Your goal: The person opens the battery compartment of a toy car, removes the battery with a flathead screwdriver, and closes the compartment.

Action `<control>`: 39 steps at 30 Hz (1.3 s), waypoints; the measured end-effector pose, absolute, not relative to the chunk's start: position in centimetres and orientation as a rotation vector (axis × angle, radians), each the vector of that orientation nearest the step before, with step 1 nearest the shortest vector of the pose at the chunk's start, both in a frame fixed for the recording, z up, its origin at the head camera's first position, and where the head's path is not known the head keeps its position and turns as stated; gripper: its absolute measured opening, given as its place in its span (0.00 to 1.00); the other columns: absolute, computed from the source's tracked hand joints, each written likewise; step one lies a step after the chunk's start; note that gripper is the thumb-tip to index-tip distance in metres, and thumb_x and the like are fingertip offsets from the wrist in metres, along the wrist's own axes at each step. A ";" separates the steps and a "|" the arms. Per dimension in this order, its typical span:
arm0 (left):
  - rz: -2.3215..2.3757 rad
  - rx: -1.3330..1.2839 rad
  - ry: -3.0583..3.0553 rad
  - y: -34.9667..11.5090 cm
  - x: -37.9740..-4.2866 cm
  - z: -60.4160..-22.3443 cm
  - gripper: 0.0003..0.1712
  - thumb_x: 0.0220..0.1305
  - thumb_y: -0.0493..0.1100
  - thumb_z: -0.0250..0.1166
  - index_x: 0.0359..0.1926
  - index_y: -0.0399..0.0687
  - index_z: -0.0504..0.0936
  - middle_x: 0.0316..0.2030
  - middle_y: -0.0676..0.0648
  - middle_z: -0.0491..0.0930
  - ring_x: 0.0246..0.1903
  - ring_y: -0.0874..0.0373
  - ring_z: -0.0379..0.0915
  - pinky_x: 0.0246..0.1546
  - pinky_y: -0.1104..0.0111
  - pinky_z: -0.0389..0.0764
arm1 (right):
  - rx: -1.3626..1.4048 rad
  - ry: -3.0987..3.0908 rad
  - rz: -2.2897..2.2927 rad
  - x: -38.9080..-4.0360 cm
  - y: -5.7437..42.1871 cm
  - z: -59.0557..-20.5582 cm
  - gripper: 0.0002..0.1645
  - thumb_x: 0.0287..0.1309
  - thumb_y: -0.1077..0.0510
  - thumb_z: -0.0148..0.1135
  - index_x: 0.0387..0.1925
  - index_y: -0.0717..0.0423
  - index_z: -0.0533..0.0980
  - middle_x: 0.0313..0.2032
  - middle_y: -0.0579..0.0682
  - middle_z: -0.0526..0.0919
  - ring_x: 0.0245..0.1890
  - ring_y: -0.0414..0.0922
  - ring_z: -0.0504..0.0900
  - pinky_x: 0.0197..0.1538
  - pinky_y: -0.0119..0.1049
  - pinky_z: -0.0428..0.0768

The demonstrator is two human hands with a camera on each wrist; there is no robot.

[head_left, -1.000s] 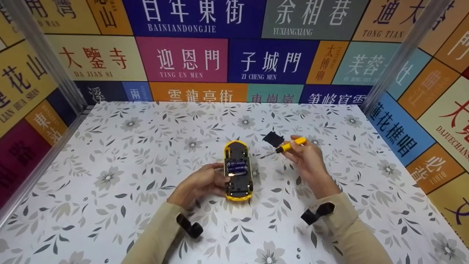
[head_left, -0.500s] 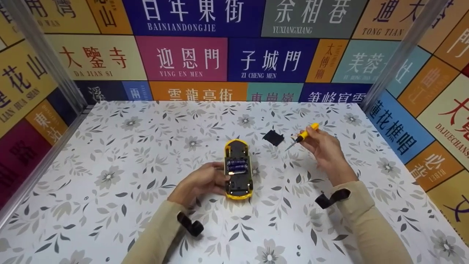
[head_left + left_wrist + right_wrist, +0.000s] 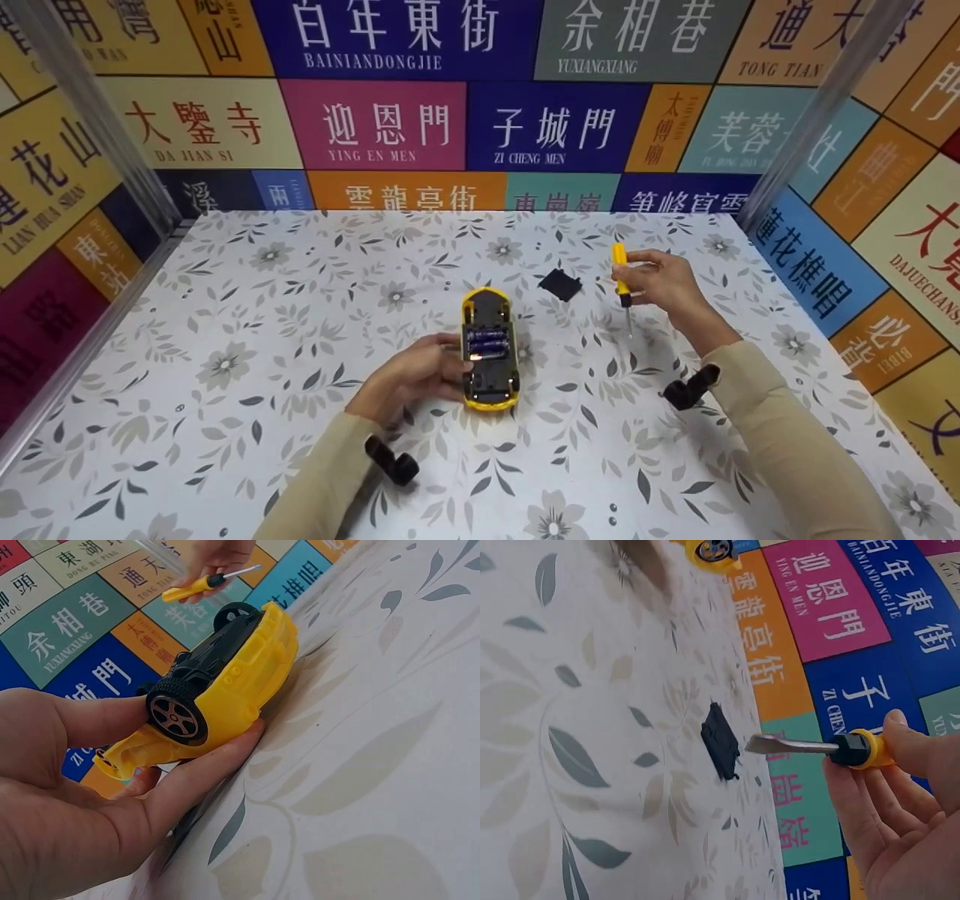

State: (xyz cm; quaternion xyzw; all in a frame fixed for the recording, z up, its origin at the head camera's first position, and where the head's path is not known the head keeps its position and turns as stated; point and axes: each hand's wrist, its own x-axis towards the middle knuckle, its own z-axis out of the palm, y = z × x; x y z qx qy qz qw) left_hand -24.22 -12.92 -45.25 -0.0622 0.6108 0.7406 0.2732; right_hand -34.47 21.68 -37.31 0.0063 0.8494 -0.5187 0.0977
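The car (image 3: 491,377) is underside up, batteries (image 3: 486,344) showing, at the middle of the table (image 3: 315,322); the left hand (image 3: 416,371) grips it between thumb and fingers. A cover (image 3: 560,285) lies near, back and right. Beyond, the right hand (image 3: 664,285) pinches a screwdriver (image 3: 625,291) tip-down.

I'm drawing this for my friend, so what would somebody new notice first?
Probably the yellow toy car in the left grip, its underside and purplish batteries showing. Next, the yellow screwdriver in the right grip. Behind the table, the bright sign-covered wall stands out.
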 end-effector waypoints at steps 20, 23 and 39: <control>1.983 -0.184 1.661 -13.0 -24.2 -45.6 0.37 0.57 0.27 0.59 0.69 0.37 0.60 0.57 0.27 0.78 0.48 0.37 0.84 0.47 0.48 0.88 | 0.327 2.613 -1.238 -36.7 24.2 -41.6 0.35 0.64 0.47 0.65 0.65 0.62 0.72 0.53 0.57 0.79 0.38 0.38 0.80 0.48 0.35 0.88; 1.985 -0.187 1.659 -12.9 -24.3 -45.5 0.38 0.57 0.27 0.59 0.69 0.37 0.61 0.56 0.27 0.78 0.47 0.38 0.84 0.46 0.48 0.88 | 0.380 2.618 -1.224 -36.9 24.8 -42.1 0.34 0.63 0.47 0.65 0.64 0.63 0.72 0.50 0.55 0.79 0.34 0.36 0.79 0.42 0.30 0.86; 1.989 -0.156 1.689 -12.7 -24.0 -45.1 0.34 0.57 0.29 0.59 0.66 0.41 0.62 0.62 0.33 0.74 0.38 0.46 0.85 0.41 0.52 0.89 | 0.494 2.515 -1.356 -36.9 25.2 -43.0 0.31 0.66 0.52 0.62 0.65 0.61 0.68 0.51 0.52 0.74 0.44 0.43 0.74 0.38 0.27 0.82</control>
